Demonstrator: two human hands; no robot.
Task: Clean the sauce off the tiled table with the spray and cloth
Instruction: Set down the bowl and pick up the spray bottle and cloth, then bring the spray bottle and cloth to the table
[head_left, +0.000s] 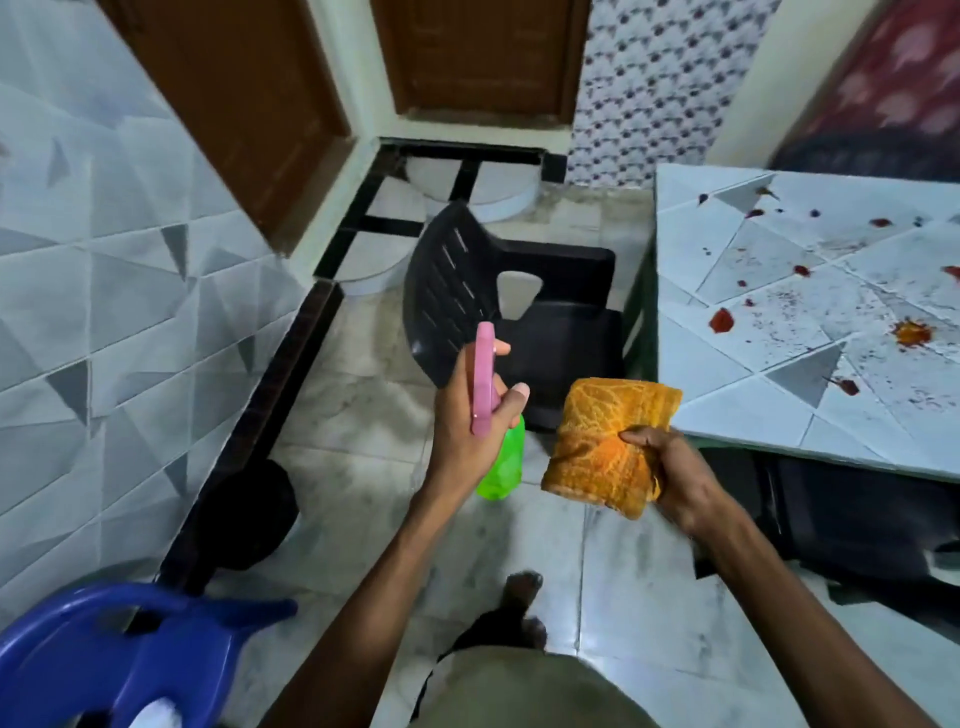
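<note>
Plainly grips both tools out over the floor (363, 415), short of the tabletop. Wraps the left hand (462, 431) round the neck of the spray bottle (501, 462), fingers curled below the pink trigger head (483, 379). Looks like thin translucent green plastic, smooth and rigid, probably light and a little slick when wet. Best held right there at the neck, with one finger free for the trigger. Cannot tell how full, given the blur.

Pinches the orange cloth (597, 441) in the right hand (675, 467), thumb on top, fingers underneath, near one edge. Seems a folded terry towel: soft, looped, limp and absorbent, with no harm in a firm squeeze. Would likely wipe better bunched flat under the palm than held by its edge.

Off to the right, just beyond the cloth and well apart from the bottle, the tabletop (769, 410): pale glazed tiles cut in triangles, hard and smooth, with grout lines between. Carries red blobs (722, 319), an orange splat (911, 332) and fine speckles, likely to cling in the grout.

Beside the tabletop, a black slatted plastic chair (467, 291); at lower left, a glossy blue chair (104, 660).
</note>
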